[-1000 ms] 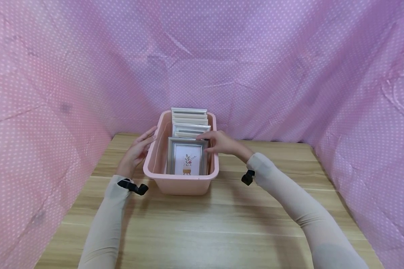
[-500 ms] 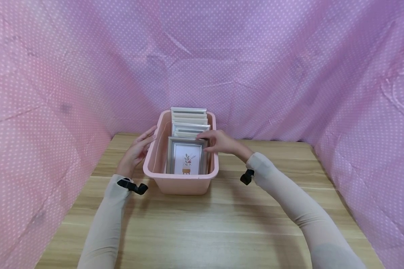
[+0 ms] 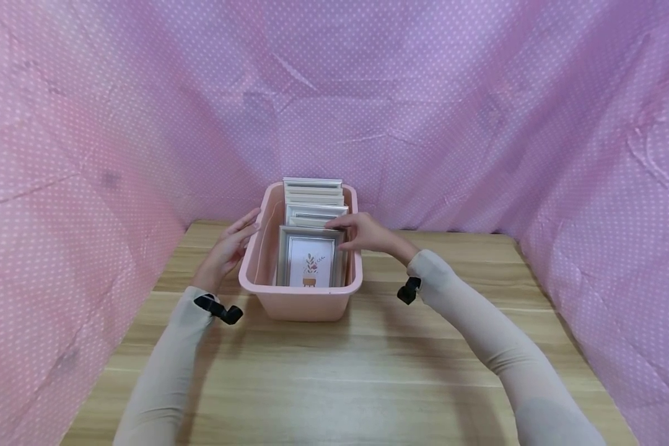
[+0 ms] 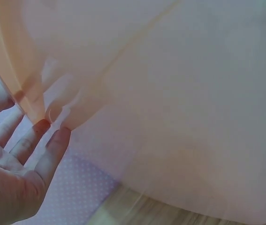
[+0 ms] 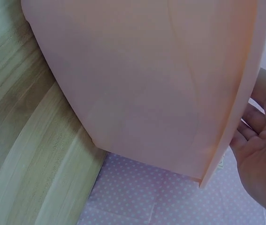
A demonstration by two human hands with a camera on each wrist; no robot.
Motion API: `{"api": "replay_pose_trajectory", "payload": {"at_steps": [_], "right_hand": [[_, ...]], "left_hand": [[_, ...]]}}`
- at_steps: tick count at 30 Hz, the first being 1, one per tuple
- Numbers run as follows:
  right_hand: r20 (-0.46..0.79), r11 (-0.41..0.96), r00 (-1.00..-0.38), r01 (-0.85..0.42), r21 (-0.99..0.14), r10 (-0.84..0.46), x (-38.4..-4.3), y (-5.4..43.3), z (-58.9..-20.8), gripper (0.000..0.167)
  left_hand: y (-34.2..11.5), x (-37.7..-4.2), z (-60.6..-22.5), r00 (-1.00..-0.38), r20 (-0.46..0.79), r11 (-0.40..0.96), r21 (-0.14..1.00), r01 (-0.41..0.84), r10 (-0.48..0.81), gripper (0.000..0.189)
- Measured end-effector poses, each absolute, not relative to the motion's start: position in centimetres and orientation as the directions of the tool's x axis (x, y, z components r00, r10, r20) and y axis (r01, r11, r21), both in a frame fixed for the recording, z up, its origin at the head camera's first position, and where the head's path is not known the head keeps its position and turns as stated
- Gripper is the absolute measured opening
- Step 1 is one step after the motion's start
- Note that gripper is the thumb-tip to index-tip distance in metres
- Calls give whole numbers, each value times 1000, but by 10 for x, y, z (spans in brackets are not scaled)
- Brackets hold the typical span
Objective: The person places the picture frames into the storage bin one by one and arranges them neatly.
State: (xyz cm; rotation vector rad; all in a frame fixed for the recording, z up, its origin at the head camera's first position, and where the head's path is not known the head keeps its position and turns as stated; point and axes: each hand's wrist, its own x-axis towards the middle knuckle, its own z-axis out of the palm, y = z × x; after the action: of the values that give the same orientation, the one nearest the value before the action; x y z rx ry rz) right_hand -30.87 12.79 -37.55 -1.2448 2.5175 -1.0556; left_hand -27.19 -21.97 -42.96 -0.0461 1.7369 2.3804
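A pink plastic bin (image 3: 303, 308) stands on the wooden table, with several picture frames upright in a row inside. The front picture frame (image 3: 310, 263) is silver and shows a potted plant print. My right hand (image 3: 369, 235) reaches over the bin's right rim and pinches this frame near its top right corner. In the right wrist view the bin wall hides the fingertips of the right hand (image 5: 262, 140). My left hand (image 3: 223, 253) touches the bin's left side with fairly straight fingers. The left wrist view has the left hand's fingertips (image 4: 60, 136) against the wall under the rim.
Behind the front frame stand other frames (image 3: 314, 199) with white and silver edges, reaching the bin's far end. The wooden table (image 3: 334, 384) extends around the bin. Pink dotted cloth (image 3: 334, 111) encloses the table at the back and both sides.
Hardly anything differs. Both hands stay at the same places on the bin and the front frame, with only a very slight shift of the whole view.
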Motion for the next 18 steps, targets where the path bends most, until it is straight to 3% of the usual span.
{"api": "replay_pose_trajectory", "payload": {"at_steps": [10, 18], "right_hand": [[232, 382, -649, -659, -649, -725, -311, 134, -363, 53], [280, 394, -727, -606, -691, -627, -310, 162, -357, 52]], "left_hand": [[-215, -275, -418, -991, -127, -100, 986, -131, 50, 61], [-226, -275, -418, -999, 27, 199, 979, 32, 29, 59]]}}
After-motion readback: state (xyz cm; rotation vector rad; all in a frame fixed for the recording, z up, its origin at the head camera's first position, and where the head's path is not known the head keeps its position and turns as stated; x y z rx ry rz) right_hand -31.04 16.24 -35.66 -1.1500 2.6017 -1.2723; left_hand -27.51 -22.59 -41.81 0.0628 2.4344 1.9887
